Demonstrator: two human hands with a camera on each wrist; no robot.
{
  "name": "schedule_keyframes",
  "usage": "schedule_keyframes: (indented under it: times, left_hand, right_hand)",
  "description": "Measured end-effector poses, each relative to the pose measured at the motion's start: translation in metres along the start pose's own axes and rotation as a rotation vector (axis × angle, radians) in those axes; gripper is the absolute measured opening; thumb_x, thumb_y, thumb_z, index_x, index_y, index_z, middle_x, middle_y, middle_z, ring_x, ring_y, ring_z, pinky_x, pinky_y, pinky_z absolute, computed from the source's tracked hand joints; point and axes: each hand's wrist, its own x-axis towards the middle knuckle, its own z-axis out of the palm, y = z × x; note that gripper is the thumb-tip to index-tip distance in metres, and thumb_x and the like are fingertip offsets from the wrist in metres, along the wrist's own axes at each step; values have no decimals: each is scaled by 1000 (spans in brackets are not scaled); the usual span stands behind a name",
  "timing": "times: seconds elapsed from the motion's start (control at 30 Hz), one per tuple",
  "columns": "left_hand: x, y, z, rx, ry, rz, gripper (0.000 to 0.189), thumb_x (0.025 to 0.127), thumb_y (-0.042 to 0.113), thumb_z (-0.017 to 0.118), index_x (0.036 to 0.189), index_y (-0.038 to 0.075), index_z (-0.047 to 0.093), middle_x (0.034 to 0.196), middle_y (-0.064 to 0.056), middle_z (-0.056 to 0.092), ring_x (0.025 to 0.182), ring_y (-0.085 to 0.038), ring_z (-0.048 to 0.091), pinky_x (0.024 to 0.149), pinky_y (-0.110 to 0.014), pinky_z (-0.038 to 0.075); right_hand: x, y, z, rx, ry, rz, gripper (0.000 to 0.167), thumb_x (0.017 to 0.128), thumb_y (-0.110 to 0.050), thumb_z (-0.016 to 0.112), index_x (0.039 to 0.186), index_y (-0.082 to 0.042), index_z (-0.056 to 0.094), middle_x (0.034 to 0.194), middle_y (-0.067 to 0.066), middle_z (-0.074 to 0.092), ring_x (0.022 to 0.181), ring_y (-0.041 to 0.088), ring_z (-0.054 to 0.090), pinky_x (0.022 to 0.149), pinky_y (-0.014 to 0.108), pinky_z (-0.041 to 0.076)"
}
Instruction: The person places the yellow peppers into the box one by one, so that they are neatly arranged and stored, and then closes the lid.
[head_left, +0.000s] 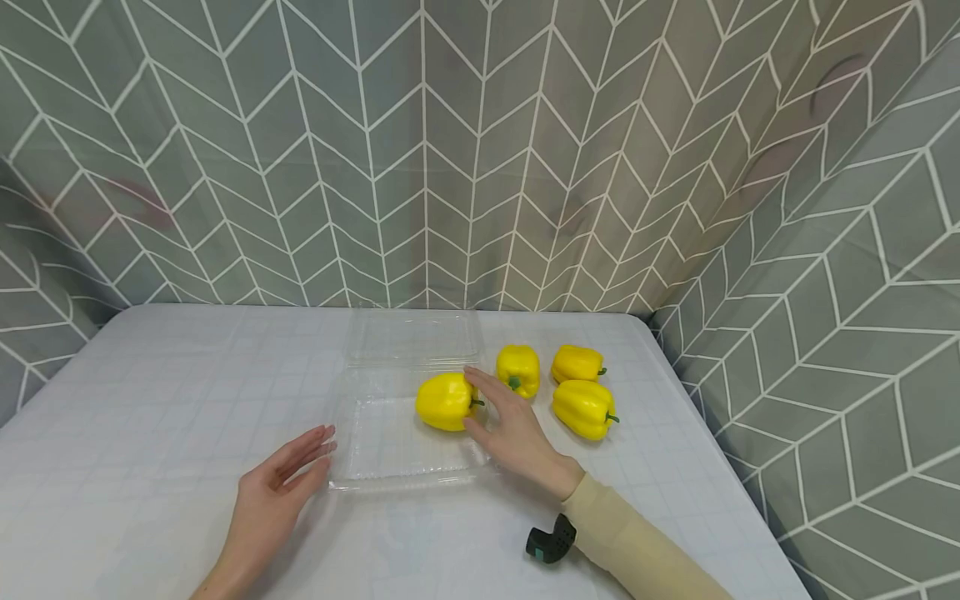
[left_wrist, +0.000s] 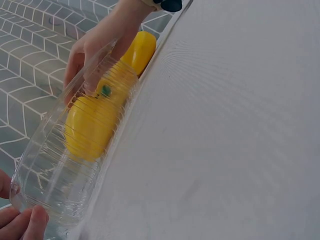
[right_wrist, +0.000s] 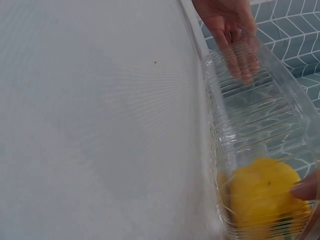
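Observation:
A yellow bell pepper (head_left: 444, 402) lies on its side in the right half of a clear plastic clamshell box (head_left: 375, 482), its green stem pointing right. My right hand (head_left: 517, 437) holds this pepper at its stem end, fingertips at the far side and thumb at the near side. In the right wrist view the thumb (right_wrist: 306, 188) overlaps the pepper. My left hand (head_left: 281, 479) is at the box's left wall with fingers extended and fingertips right at the edge. The hinged lid (head_left: 416, 337) lies folded back behind the base.
Right of the box lie three more yellow bell peppers: one near the lid (head_left: 519, 369), one at the back right (head_left: 577, 363) and one in front of it (head_left: 585, 408). A black device (head_left: 551, 540) sits by the right sleeve. Patterned curtains (head_left: 450, 167) border the white table (head_left: 150, 400).

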Motion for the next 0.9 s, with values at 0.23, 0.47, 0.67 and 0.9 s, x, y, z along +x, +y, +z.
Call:
schedule_keyframes:
  times: [0.23, 0.47, 0.67, 0.9]
  left_hand:
    - [-1, 1, 0, 5, 5, -13, 41, 97, 14, 67, 137, 8, 59, 134, -1, 65, 113, 2, 64, 89, -9, 52]
    - [0, 1, 1, 7, 0, -16, 41, 97, 15, 67, 137, 8, 59, 135, -4, 65, 113, 3, 63, 89, -9, 52]
    - [0, 0, -1, -14, -2, -9, 41, 97, 14, 67, 137, 7, 59, 135, -4, 65, 113, 2, 64, 90, -10, 52]
    - [0, -1, 0, -9, 5, -3, 41, 97, 15, 67, 137, 8, 59, 134, -3, 65, 112, 2, 64, 90, -10, 52]
  right_hand:
    - [-2, -2, -2, 36, 18, -3, 62, 92, -13, 71, 149, -12, 46, 156, -1, 44, 142, 23, 44, 118, 47, 37]
    - [-8, 2, -3, 78, 79, 12, 59, 94, -16, 69, 148, -17, 48, 153, -5, 46, 139, 23, 47, 115, 49, 41]
    - [-15, 6, -8, 80, 117, 47, 58, 94, -21, 70, 148, -24, 49, 152, -13, 47, 135, 20, 51, 113, 48, 43]
    - [-23, 9, -14, 95, 124, 102, 57, 94, -23, 71, 147, -30, 49, 150, -12, 48, 132, 25, 55, 114, 50, 41]
